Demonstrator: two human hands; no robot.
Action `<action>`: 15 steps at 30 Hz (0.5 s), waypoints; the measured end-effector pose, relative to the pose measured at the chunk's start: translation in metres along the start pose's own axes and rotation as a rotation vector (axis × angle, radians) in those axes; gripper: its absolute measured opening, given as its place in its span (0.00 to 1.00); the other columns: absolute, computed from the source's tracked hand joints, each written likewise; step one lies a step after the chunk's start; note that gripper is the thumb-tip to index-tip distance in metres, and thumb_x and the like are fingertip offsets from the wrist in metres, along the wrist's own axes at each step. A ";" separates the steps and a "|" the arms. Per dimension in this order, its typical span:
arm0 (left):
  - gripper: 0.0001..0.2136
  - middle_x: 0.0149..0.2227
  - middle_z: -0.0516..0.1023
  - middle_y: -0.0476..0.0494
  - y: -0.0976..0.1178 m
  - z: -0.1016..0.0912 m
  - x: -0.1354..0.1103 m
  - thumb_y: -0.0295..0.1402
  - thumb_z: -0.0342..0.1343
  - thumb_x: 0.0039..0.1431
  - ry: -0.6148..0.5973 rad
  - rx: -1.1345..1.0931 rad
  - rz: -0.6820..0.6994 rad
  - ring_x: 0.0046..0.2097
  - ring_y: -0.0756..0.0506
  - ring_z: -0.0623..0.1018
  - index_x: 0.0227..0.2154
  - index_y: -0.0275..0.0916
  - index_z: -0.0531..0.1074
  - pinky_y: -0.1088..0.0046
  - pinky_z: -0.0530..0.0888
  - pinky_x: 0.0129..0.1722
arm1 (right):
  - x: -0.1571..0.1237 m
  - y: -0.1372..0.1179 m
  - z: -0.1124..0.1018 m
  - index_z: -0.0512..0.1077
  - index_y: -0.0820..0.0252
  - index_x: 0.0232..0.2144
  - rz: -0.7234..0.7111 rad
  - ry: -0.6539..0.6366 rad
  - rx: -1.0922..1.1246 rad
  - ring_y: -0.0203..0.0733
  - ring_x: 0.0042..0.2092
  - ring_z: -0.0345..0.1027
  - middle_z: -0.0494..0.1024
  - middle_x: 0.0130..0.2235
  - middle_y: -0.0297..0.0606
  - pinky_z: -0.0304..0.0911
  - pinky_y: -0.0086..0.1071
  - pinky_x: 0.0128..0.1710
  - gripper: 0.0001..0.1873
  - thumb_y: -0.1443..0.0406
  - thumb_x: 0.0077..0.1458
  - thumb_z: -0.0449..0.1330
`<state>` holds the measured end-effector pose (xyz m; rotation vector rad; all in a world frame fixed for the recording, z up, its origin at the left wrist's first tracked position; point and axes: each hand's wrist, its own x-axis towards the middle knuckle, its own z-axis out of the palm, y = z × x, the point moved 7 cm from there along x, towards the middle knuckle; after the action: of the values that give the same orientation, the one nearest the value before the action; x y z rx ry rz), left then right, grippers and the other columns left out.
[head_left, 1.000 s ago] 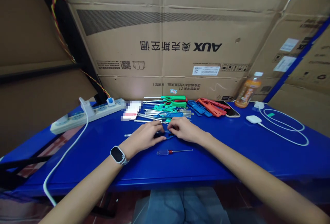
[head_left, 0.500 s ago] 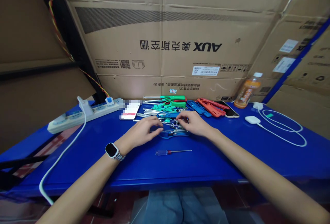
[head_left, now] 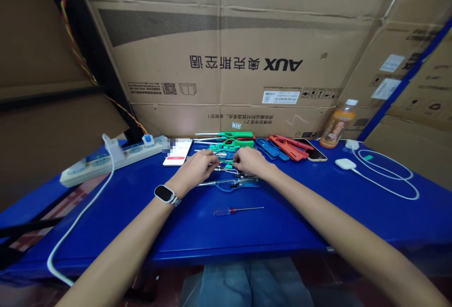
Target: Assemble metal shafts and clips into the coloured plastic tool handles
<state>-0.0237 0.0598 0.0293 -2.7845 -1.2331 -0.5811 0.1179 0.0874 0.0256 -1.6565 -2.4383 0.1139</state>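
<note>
On the desk (head_left: 282,231), an opened blue lighter (head_left: 243,183) lies just nearer the person than the left hand (head_left: 198,163) and right hand (head_left: 251,162); their fingers curl nearly together, any hold impossible to tell; a tug could detach the thin wires (head_left: 230,171).

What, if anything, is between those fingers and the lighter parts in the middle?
Nothing visible: the left fingers and right fingers are right at the lighter parts. The screwdriver lies nearer the person, out of the way.
</note>
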 end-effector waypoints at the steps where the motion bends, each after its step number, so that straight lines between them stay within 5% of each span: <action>1: 0.09 0.39 0.75 0.41 0.000 0.000 -0.002 0.29 0.49 0.66 0.001 -0.003 -0.002 0.43 0.42 0.75 0.38 0.38 0.76 0.67 0.72 0.43 | 0.002 0.002 0.001 0.81 0.59 0.30 0.009 -0.002 0.013 0.52 0.39 0.75 0.81 0.35 0.48 0.63 0.35 0.37 0.07 0.67 0.51 0.62; 7: 0.09 0.38 0.76 0.41 0.005 -0.001 -0.005 0.27 0.50 0.65 -0.010 -0.021 -0.008 0.42 0.43 0.76 0.37 0.39 0.76 0.68 0.73 0.41 | 0.009 0.009 0.004 0.79 0.58 0.25 0.052 -0.015 0.137 0.43 0.33 0.73 0.80 0.29 0.40 0.60 0.30 0.31 0.04 0.69 0.45 0.63; 15: 0.07 0.42 0.74 0.42 0.010 -0.001 -0.001 0.31 0.53 0.65 0.115 0.002 0.021 0.45 0.41 0.73 0.43 0.38 0.73 0.63 0.73 0.44 | 0.001 0.016 0.009 0.74 0.64 0.31 -0.047 0.008 0.376 0.34 0.31 0.66 0.76 0.29 0.34 0.55 0.25 0.29 0.08 0.66 0.57 0.56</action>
<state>-0.0177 0.0525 0.0314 -2.7159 -1.1799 -0.7263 0.1300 0.0949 0.0143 -1.4290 -2.2711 0.5213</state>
